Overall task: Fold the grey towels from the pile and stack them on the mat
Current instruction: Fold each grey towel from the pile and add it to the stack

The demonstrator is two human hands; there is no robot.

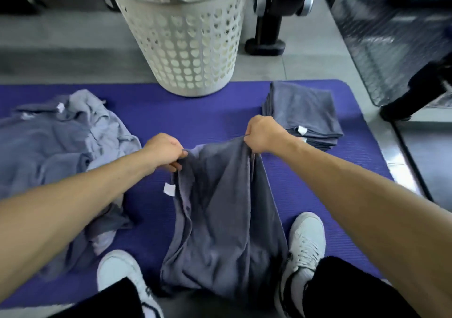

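We hold one grey towel [220, 210] up by its top edge over the middle of the purple mat [195, 119]. Our left hand [165, 150] pinches the left corner with curled fingers, and our right hand [263, 134] is closed in a fist around the right corner, a little higher. The cloth hangs between them in long vertical creases and sags, with its lower part bunched on the mat between our two white shoes [305, 244]. It is a dark bluish grey, and a small white label [169, 189] sticks out from its left hem.

To the left, the pile of unfolded towels [56, 141] lies crumpled on the mat, paler in its folds, with white labels showing near its top. To the right, a stack of folded towels [305, 114] sits near the mat's far right corner, square and flat, with a white label at its front edge.

Our left forearm covers the near part of the pile, and our right hand hides the stack's near left corner. We cannot count the towels in the stack. The white perforated laundry basket [190, 48] stands at the mat's far edge, its top cut off by the frame. The dark equipment beyond it is blurred and hard to make out.
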